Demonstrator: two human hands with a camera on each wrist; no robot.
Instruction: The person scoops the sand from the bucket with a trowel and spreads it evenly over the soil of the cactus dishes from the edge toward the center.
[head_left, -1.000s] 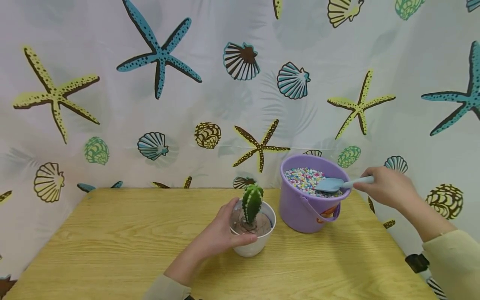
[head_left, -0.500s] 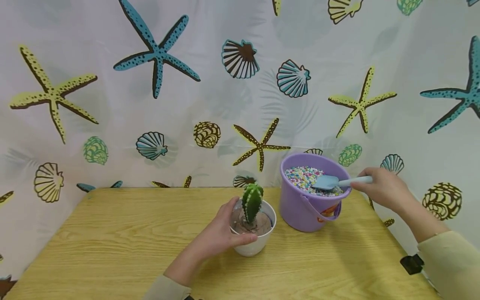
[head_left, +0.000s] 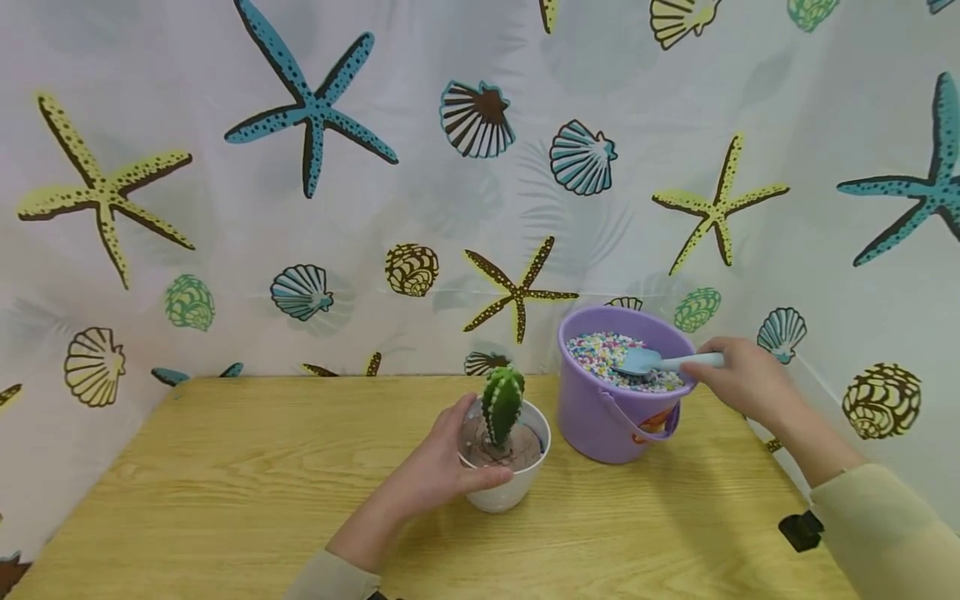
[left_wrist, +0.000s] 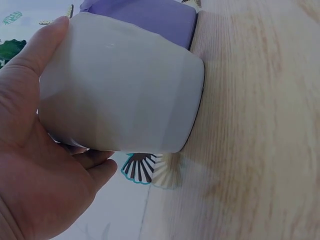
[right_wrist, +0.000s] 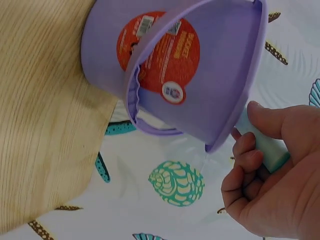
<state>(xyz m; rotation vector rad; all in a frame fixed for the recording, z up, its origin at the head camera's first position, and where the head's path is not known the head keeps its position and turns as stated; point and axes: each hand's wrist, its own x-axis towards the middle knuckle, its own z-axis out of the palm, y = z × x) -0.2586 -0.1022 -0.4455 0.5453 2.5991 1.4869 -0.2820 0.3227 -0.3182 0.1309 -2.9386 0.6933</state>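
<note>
My left hand (head_left: 442,467) holds a white pot (head_left: 498,498) on the table, thumb along the near side and fingers round the far left. In the pot a green cactus (head_left: 502,406) stands upright in soil. To its right, a purple bucket (head_left: 603,425) contains small multicoloured beads (head_left: 600,354). My right hand (head_left: 746,379) grips the handle of a light blue shovel (head_left: 640,362) over the bucket's right rim. The blade's tip meets the beads, perhaps slightly sunk in them. In the right wrist view, fingers curl round the shovel handle (right_wrist: 270,150).
The wooden table (head_left: 262,483) reaches back to a white cloth (head_left: 360,208) printed with starfish and shells. The bucket's handle (head_left: 637,425) hangs down in front. A dark wrist device (head_left: 801,531) sits at the right sleeve.
My right hand has moved left with the shovel, bringing its blade further across the beads toward the bucket's middle. My left hand and the pot have stayed in place.
</note>
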